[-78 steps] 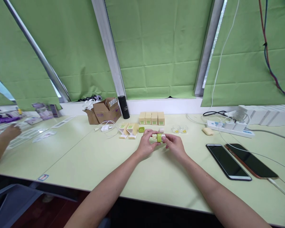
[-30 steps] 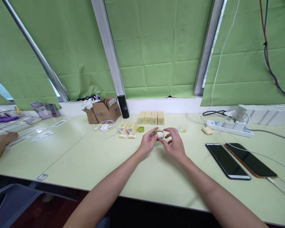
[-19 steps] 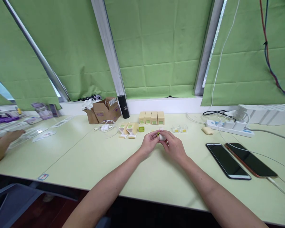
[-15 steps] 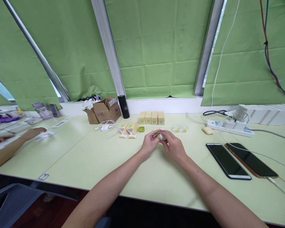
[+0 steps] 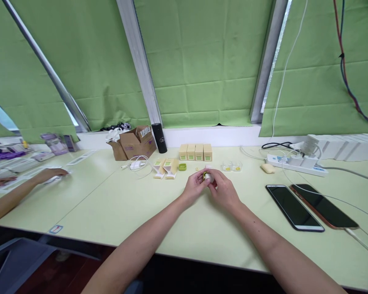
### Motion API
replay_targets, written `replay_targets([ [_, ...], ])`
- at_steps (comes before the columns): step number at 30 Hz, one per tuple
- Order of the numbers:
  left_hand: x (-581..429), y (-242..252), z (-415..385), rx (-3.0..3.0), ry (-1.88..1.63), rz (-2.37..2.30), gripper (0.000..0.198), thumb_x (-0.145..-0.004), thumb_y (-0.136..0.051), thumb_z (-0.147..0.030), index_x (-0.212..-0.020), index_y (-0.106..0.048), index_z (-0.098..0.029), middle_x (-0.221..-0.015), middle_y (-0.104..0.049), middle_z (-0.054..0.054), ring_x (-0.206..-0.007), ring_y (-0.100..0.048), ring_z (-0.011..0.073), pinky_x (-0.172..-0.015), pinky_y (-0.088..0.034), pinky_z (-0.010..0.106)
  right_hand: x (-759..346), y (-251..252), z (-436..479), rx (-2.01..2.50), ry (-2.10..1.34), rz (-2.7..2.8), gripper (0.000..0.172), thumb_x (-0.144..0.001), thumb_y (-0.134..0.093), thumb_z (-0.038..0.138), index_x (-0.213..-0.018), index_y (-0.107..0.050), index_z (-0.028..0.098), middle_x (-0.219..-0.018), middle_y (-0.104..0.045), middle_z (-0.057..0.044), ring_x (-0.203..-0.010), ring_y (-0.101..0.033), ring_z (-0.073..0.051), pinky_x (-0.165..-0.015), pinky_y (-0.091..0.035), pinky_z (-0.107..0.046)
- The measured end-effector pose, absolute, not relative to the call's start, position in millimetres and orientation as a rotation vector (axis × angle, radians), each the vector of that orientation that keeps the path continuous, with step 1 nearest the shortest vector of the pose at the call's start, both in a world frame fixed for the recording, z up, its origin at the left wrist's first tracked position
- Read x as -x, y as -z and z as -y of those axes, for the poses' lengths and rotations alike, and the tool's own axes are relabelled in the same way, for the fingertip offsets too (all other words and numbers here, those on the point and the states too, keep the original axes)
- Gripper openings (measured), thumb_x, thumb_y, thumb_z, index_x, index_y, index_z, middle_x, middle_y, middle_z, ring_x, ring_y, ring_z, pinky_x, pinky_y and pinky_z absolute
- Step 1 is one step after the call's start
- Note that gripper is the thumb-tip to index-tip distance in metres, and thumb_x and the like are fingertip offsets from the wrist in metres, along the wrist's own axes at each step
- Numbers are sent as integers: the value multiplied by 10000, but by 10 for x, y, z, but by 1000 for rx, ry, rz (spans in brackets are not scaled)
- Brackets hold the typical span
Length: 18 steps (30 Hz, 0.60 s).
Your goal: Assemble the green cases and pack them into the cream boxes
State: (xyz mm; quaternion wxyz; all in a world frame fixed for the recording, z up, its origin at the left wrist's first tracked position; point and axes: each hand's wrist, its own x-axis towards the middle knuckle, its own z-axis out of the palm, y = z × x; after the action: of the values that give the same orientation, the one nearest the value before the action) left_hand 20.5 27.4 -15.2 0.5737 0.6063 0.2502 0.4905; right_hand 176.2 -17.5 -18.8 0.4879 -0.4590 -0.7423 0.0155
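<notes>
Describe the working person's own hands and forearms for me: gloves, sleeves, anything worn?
Left hand and right hand: no gloves or rings visible. Both wrists lack watches or bands; no sleeves show. Right forearm has small spots.

2 slim bare forearms (image 5: 142, 241)

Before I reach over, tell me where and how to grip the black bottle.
Probably around mid-body, coming from the right: the black bottle is a straight, standing cylinder, and the cardboard box sits close on its left.
</notes>
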Motion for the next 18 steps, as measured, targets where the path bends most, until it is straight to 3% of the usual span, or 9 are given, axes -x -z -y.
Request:
replay_targets([
  [3, -216, 182, -306, -1436, -1168, -635, 644, -759, -887, -395, -1304, -681, -122, -1278, -727, 169, -1213, -673, 299, -1053, -534, 439, -1755, 194, 178, 1074, -43, 1830, 518, -897, -535, 88, -1399, -549, 217, -1353, -654, -140, -1165, -691, -286, -896, -642, -441],
  [8, -222, 202, -330, -1410, -1175, -605, 608, -773, -875, -384, -1294, -681, -139, -1361, -691, 156, -1272, -643, 284, -1061, -532, 423, -1763, 228, 140, 1018, 2, 1813, 445, -924, -490, 74, -1330, -601, 217, -1337, -669, -136, -1220, -671, -279, -940, -630, -446],
  [18, -215, 140, -275, -1416, -1181, -615, 579, -783, -866, -365, -1288, -689, -144, -1313, -710, 150, -1198, -669, 265, -1017, -553, 412, -1774, 234, 119, 1000, 10, 1795, 429, -935, -489, 88, -1323, -605, 230, -1327, -676, -129, -1151, -697, -272, -904, -639, -446],
])
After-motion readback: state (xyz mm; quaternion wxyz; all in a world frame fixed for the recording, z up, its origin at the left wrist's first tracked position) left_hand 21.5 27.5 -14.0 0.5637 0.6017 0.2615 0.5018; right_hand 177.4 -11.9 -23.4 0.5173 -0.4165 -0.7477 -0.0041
